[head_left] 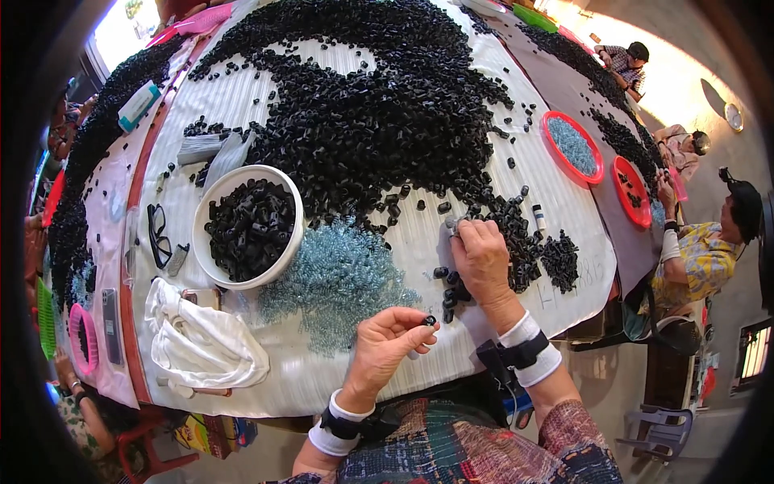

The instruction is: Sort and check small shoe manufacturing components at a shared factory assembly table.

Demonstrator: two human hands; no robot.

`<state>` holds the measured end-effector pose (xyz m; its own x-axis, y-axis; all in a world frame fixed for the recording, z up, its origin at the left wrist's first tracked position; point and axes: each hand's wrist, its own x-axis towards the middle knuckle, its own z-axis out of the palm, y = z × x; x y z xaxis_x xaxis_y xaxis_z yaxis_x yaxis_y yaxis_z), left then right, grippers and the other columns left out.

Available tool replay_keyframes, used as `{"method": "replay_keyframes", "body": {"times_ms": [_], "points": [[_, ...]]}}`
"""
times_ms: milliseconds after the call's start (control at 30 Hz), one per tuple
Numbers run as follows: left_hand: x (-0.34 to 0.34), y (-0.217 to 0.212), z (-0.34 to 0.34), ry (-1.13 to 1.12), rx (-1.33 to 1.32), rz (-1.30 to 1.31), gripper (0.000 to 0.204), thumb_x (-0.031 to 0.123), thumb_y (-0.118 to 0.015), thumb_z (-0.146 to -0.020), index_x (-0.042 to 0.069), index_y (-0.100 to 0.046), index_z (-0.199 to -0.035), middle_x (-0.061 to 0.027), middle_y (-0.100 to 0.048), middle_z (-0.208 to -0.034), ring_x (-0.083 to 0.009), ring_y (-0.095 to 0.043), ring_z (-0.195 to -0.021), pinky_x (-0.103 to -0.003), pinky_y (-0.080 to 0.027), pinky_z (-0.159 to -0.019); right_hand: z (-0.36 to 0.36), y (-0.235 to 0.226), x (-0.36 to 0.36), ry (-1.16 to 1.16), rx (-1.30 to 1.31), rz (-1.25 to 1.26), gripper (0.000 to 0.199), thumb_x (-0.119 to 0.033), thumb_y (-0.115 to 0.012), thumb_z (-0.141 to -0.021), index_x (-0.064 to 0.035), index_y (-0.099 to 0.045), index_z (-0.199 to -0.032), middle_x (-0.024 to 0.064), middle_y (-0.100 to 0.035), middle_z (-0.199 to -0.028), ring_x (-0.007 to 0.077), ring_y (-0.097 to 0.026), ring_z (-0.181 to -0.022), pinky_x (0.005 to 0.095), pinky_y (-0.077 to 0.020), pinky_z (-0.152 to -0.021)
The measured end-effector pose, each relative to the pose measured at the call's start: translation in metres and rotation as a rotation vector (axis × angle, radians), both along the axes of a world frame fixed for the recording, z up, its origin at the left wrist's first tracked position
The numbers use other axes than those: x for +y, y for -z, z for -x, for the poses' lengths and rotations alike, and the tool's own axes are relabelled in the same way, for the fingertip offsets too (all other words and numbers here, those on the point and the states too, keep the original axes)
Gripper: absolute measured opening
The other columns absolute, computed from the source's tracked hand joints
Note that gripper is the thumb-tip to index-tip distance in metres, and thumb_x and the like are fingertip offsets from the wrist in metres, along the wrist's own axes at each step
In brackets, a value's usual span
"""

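Note:
My left hand (380, 348) is near the front edge of the table, with thumb and fingers pinching a small black cap (429, 321). The cap's round opening shows. Farther forward and to the right, my right hand (484, 260) is closed, palm down, by the edge of the black pieces; a small greyish bit shows at its fingertips, too hidden to name. Several loose black caps (455, 294) lie beside its wrist. Left of both hands spreads a heap of small clear-blue pieces (339, 278). A white bowl (297, 230) full of black caps stands just beyond it.
A huge pile of black caps (379, 121) covers the table's middle. At left lie eyeglasses (160, 236) and a white cloth (201, 343). A red tray (598, 153) of blue pieces stands at right. Co-workers sit along the right table, one in a yellow patterned shirt (701, 262).

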<state>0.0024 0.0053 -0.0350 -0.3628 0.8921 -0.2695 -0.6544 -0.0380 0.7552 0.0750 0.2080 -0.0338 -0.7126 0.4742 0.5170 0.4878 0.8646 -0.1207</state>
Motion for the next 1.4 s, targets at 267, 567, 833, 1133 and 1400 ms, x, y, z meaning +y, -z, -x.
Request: {"method": "replay_keyframes", "body": {"times_ms": [267, 567, 833, 1133, 1400], "points": [[0.0, 0.0, 0.001, 0.016, -0.008, 0.002, 0.018, 0.0, -0.064, -0.084, -0.002, -0.059, -0.101, -0.0156, -0.068, -0.092, -0.0157, -0.067, -0.076, -0.024, -0.056, -0.064, 0.003, 0.004, 0.002, 0.066, -0.011, 0.038, 0.023, -0.01, -0.066, -0.069, -0.0086, -0.059, -0.091, 0.0057, -0.055, -0.084, 0.0254, -0.053, -0.083, 0.0376, -0.042, -0.07], [-0.001, 0.002, -0.001, 0.004, -0.013, -0.007, 0.018, 0.0, -0.065, -0.084, -0.002, -0.059, -0.1, -0.015, -0.068, -0.092, -0.0152, -0.067, -0.076, -0.024, -0.056, -0.064, -0.001, 0.001, 0.001, -0.173, 0.031, 0.052, 0.017, -0.007, -0.064, -0.071, -0.0082, -0.06, -0.087, 0.0047, -0.061, -0.087, 0.0245, -0.054, -0.086, 0.0378, -0.042, -0.073], [0.0, 0.002, -0.001, 0.007, 0.002, -0.004, 0.018, 0.0, -0.065, -0.084, -0.002, -0.059, -0.101, -0.0144, -0.068, -0.091, -0.015, -0.066, -0.077, -0.024, -0.056, -0.065, 0.004, 0.0, -0.006, -0.149, 0.05, 0.223, 0.014, -0.007, -0.062, -0.073, -0.0073, -0.059, -0.087, 0.0067, -0.06, -0.085, 0.027, -0.054, -0.083, 0.0387, -0.0419, -0.073], [-0.001, 0.003, -0.001, -0.045, -0.015, -0.014, 0.016, 0.0, -0.063, -0.085, -0.002, -0.059, -0.1, -0.0143, -0.067, -0.091, -0.016, -0.067, -0.077, -0.025, -0.056, -0.065, 0.007, 0.004, -0.02, -0.119, 0.015, 0.092, 0.015, -0.003, -0.06, -0.073, -0.0058, -0.058, -0.089, 0.0102, -0.059, -0.081, 0.0286, -0.056, -0.077, 0.0385, -0.0463, -0.07], [0.001, 0.004, -0.003, -0.066, 0.0, -0.008, 0.017, 0.002, -0.064, -0.085, -0.001, -0.059, -0.101, -0.0136, -0.068, -0.091, -0.0156, -0.066, -0.074, -0.025, -0.056, -0.064, 0.002, -0.003, -0.024, -0.13, 0.125, 0.15, 0.019, 0.004, -0.059, -0.075, -0.0024, -0.059, -0.092, 0.0111, -0.06, -0.083, 0.0268, -0.06, -0.072, 0.0343, -0.0492, -0.065]]}}
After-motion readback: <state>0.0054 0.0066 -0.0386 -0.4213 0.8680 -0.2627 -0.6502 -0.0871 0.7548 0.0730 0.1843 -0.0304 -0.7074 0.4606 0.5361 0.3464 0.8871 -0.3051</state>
